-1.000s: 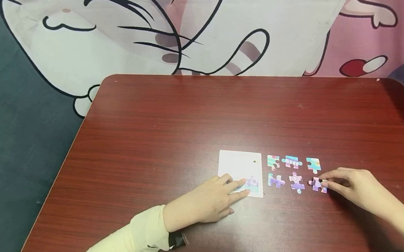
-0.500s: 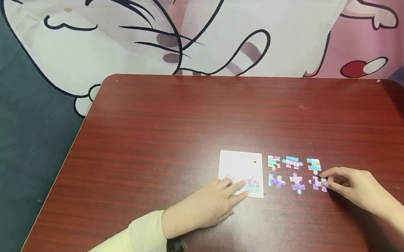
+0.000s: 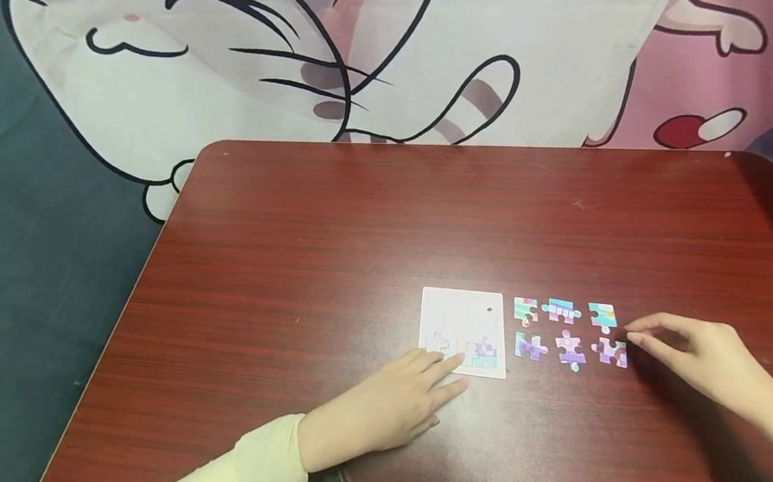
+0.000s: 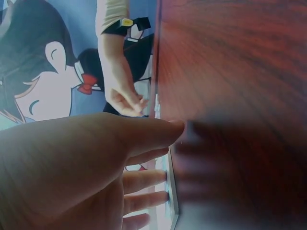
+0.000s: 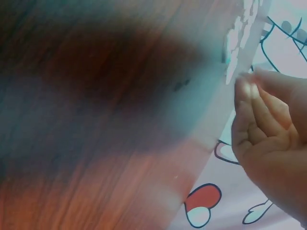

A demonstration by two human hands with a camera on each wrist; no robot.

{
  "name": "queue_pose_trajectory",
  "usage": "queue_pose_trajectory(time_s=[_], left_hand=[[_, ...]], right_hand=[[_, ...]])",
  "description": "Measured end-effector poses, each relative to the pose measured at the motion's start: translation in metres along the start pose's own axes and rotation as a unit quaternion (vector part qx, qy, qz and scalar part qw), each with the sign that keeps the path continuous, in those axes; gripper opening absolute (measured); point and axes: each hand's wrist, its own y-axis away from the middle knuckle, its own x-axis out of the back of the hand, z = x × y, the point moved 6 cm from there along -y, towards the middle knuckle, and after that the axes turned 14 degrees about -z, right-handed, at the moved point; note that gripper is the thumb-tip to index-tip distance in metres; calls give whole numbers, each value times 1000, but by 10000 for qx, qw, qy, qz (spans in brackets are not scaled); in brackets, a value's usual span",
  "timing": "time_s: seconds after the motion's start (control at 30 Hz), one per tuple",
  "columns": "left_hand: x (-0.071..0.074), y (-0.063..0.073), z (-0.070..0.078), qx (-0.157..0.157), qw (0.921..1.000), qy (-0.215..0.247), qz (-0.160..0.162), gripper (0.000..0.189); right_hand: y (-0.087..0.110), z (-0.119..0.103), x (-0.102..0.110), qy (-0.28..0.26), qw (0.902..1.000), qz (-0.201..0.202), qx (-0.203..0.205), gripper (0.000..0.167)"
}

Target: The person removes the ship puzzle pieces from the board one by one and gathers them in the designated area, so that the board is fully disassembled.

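Note:
Several puzzle pieces (image 3: pixel 570 351) lie in two rows to the right of a square white puzzle board (image 3: pixel 464 313). A few pieces (image 3: pixel 483 352) sit along the lower part of the board. My left hand (image 3: pixel 392 405) rests at the board's near edge, its fingers extended; they hide part of that edge. In the left wrist view, its fingertips touch the board (image 4: pixel 173 201). My right hand (image 3: pixel 709 365) hovers just right of the lower-right piece (image 3: pixel 610 352), apart from it. Thumb and fingertips come together in the right wrist view, and no piece shows between them.
A reddish-brown wooden table (image 3: pixel 360 222) carries everything. Behind it hangs a cloth with cartoon figures (image 3: pixel 125 84). Each wrist wears a dark band, and a shadow falls below the right arm.
My right hand has let go of the lower-right puzzle piece and drawn back slightly up and right. My left hand has slid a little toward the near side, uncovering more of the board.

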Motion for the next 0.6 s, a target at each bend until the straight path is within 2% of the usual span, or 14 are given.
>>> queue_pose_trajectory(time_s=[0.07, 0.13, 0.33, 0.6], left_hand=[[0, 1, 1, 12, 10000, -12, 6, 57], [0, 1, 2, 45, 10000, 2, -18, 57], [-1, 2, 3, 154, 9999, 40, -40, 57], [-2, 1, 1, 168, 9998, 21, -96, 56]], right_hand=[[0, -3, 4, -205, 9996, 162, -81, 18], [-2, -8, 4, -315, 9993, 158, 77, 20], [-13, -27, -7, -260, 9947, 123, 985, 32], [-30, -52, -18, -345, 9874, -72, 1545, 37]])
